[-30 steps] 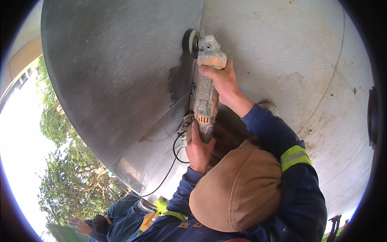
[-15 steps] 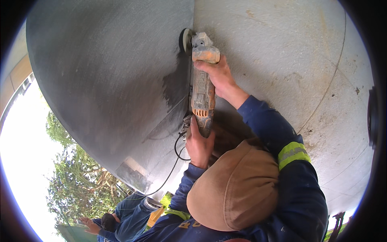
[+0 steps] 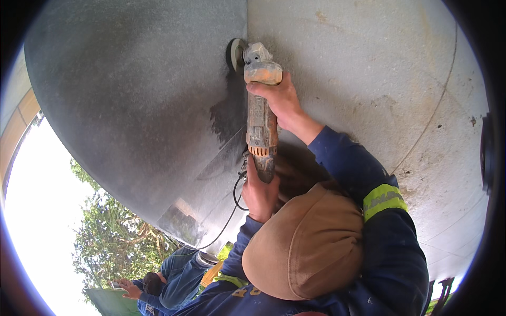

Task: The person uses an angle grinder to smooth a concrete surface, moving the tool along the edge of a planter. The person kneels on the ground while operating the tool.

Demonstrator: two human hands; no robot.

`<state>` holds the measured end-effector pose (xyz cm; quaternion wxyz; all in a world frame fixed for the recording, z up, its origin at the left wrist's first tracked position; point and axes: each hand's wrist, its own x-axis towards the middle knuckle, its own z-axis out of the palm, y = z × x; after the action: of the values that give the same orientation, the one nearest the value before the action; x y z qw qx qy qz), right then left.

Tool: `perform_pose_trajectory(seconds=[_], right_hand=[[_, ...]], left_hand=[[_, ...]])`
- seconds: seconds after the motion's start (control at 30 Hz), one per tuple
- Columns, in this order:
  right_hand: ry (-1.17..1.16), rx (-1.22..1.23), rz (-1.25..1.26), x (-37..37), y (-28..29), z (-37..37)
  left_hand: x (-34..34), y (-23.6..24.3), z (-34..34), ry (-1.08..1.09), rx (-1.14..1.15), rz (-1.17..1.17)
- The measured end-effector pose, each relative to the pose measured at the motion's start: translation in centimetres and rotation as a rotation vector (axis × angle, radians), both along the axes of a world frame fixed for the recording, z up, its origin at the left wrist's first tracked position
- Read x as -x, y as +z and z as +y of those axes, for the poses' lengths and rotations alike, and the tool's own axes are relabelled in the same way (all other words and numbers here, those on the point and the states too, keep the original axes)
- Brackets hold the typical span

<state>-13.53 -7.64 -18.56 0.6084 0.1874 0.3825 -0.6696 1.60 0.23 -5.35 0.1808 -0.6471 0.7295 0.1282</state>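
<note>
An angle grinder, worn and dusty orange-grey, is held lengthwise between both my hands. My right hand wraps its front body just behind the gear head, thumb on the left side. Around the rear end closes my left hand, beside the black cord. The round disc stands edge-on at the left of the head, against or very close to the dark grey panel; contact cannot be made out. Below the disc, a darker patch runs along the seam.
A pale, stained curved wall meets the panel at the seam. Rounded brown cloth hides part of the lower middle. At lower left, another person in blue is near trees. A dark round fitting sits at the right edge.
The view has shifted slightly, with the seam and grinder a little farther left and the other person farther right. Both hands keep the same hold on the angle grinder.
</note>
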Motion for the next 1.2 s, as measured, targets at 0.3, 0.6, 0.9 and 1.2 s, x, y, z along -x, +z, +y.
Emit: perform_pose_trajectory(seconds=[0.3, 0.6, 0.9, 1.2], right_hand=[[0.041, 0.017, 0.002, -0.6, -0.6, 0.4], [0.059, -0.006, -0.002, 0.2, -0.4, 0.2], [0.048, 0.015, -0.009, -0.3, -1.0, 0.3], [0.043, 0.045, 0.004, 0.4, -0.3, 0.2]], left_hand=[[0.1, 0.0, 1.2, -0.031, 0.026, 0.0], [0.5, -0.2, 0.7, -0.009, -0.007, -0.007], [0.2, -0.1, 0.8, -0.03, -0.012, 0.027], [0.5, -0.1, 0.6, -0.03, 0.011, -0.006]])
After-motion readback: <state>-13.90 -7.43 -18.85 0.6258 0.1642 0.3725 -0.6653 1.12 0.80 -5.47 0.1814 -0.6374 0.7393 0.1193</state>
